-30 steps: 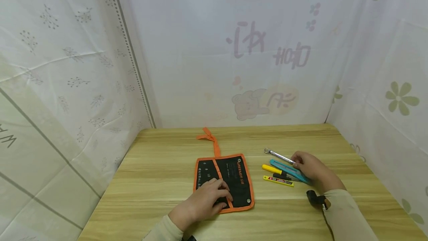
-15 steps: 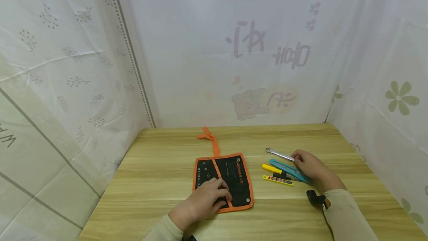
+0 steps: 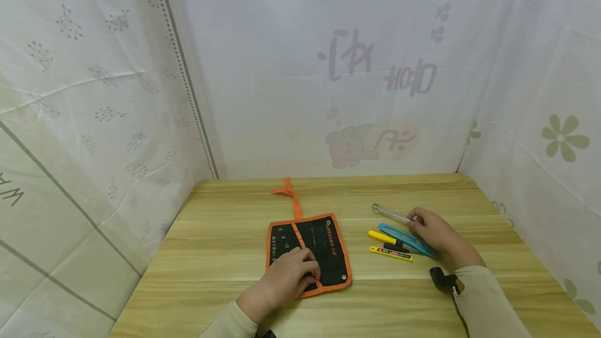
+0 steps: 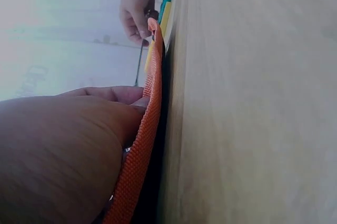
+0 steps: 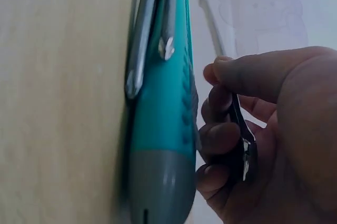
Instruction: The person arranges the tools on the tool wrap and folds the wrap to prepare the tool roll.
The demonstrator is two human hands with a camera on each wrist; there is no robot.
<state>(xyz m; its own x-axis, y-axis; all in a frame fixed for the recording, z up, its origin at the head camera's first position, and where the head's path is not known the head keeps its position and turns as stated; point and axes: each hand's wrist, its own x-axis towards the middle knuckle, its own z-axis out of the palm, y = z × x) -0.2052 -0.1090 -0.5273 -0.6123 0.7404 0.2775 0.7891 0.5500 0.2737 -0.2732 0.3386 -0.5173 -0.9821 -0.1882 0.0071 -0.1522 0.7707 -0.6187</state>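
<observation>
A black tool pouch (image 3: 328,246) with orange trim lies on the table, its orange tie strap (image 3: 291,197) stretched toward the back. My left hand (image 3: 288,275) is at its near part, fingers curled, thumb and fingertips pinching the orange pocket edge (image 4: 150,97). To the right, my right hand (image 3: 436,233) grips a silver combination wrench (image 3: 392,213) by one end; the ring end points left, and the open end (image 5: 246,155) lies inside the palm. Just beneath that hand is a teal utility knife (image 3: 399,233).
Beside the knife lie a screwdriver with a yellow handle (image 3: 381,236), a black-handled one (image 3: 392,248) and a yellow blade case (image 3: 391,254). Two metal shafts (image 5: 143,50) overlap the knife in the right wrist view. Patterned curtains (image 3: 281,93) enclose the wooden table (image 3: 211,254).
The pouch has shifted slightly left, along with its strap, as the left fingers drew in at the pocket edge. In the right hand the wrench has turned and lifted a little.
</observation>
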